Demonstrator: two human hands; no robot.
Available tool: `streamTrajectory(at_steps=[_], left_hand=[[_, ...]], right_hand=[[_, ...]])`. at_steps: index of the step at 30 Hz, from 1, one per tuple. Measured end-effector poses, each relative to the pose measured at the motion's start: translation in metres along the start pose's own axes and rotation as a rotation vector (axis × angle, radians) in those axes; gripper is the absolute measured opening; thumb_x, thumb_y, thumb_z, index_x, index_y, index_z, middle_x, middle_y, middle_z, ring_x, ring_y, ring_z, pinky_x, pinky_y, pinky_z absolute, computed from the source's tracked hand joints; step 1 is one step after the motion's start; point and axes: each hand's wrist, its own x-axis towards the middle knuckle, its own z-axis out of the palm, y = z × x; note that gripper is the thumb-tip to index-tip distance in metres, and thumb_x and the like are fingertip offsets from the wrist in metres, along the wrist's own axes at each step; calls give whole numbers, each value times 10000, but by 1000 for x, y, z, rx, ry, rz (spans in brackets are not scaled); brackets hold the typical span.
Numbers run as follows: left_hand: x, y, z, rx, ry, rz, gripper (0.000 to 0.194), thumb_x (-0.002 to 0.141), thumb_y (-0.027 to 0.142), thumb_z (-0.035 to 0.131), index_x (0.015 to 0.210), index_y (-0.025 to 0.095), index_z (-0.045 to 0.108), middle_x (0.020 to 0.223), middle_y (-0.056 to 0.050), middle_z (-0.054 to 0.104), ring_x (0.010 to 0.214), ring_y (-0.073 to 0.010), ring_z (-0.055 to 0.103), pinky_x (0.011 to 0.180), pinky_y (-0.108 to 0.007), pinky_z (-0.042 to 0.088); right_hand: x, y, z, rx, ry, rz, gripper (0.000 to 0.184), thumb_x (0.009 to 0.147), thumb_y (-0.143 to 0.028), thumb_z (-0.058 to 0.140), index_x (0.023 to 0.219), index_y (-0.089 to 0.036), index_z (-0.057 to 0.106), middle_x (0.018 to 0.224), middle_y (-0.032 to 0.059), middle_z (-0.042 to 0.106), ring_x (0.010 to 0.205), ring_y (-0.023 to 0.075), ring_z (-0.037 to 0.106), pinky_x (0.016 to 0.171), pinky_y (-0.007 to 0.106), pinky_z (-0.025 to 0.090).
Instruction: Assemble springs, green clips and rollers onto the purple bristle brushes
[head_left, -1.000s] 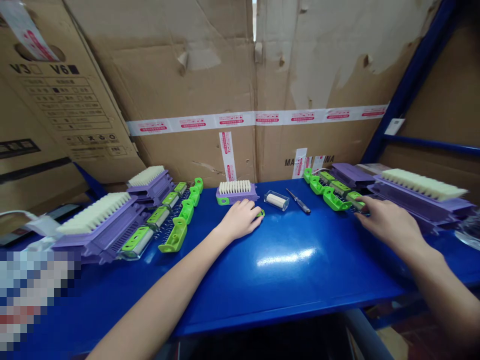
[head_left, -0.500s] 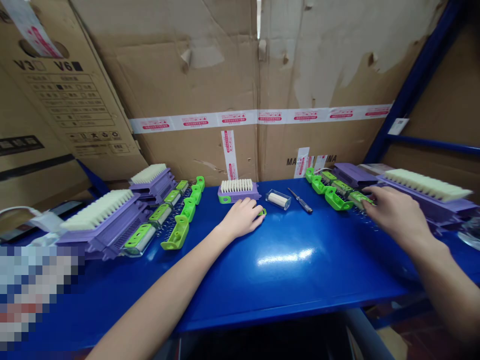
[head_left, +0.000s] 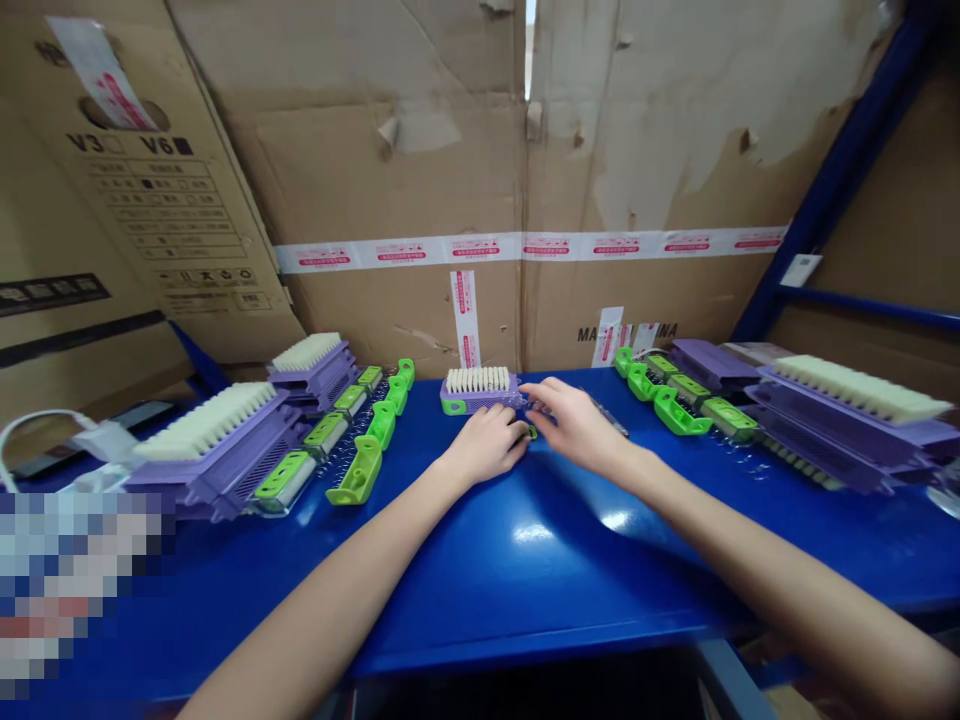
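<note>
My left hand (head_left: 491,445) rests on the blue table with its fingers curled over a small green plastic piece (head_left: 533,432), mostly hidden beneath them. Just behind it lies a purple brush head (head_left: 487,402) with cream bristles (head_left: 478,379) and a green end cap (head_left: 453,407). My right hand (head_left: 574,420) is beside the left, its thumb and fingertips drawn together near the brush head's right end. Whatever sits between those fingertips is too small and blurred to name. Partly behind the right hand is a screwdriver (head_left: 611,418).
Purple brush parts are stacked at left (head_left: 225,450) and right (head_left: 847,425). Rows of green end caps (head_left: 356,472) and green-topped blocks (head_left: 729,418) line both sides, with thin wire springs (head_left: 739,455) among them. Cardboard (head_left: 405,180) walls the back; a white charger (head_left: 101,440) stands left.
My right hand has moved left from the right-hand row of green parts to beside my left hand. It now hides the clear box. My left hand stays over the green piece.
</note>
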Motion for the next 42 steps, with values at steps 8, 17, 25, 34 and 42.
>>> streamTrajectory(at_steps=[8,17,25,34,42], left_hand=[[0,-2,6,-10,2,-13,267,910,203,419,1047,147,640,1042,-122,623,979,-238,566,831,-373,474],[0,-5,9,-472,64,-253,299,854,258,545,1152,239,568,1019,-41,675,889,-200,649,766,-294,493],[6,-10,14,-860,222,-384,229,854,192,472,922,173,690,879,-30,720,790,-156,653,750,-256,484],[7,-9,14,-1164,198,-491,277,780,229,595,1003,94,689,758,-53,701,597,-111,597,601,-228,481],[4,-3,9,-1021,188,-487,376,693,333,712,1004,122,697,907,-67,728,719,-153,639,663,-253,495]], right_hand=[[5,16,47,535,196,428,221,727,-254,623,925,-177,563,838,39,635,764,168,623,747,332,508],[4,17,26,783,276,655,445,687,-556,657,854,-196,457,735,38,689,586,120,587,492,211,412],[6,16,29,953,291,691,425,679,-449,725,849,-210,418,717,-9,660,529,123,627,453,220,491],[6,14,28,1105,291,778,290,731,-138,680,831,-207,417,697,-5,657,700,173,704,694,315,588],[4,15,25,1100,252,809,288,736,-152,670,877,-210,426,701,15,673,679,188,701,694,346,586]])
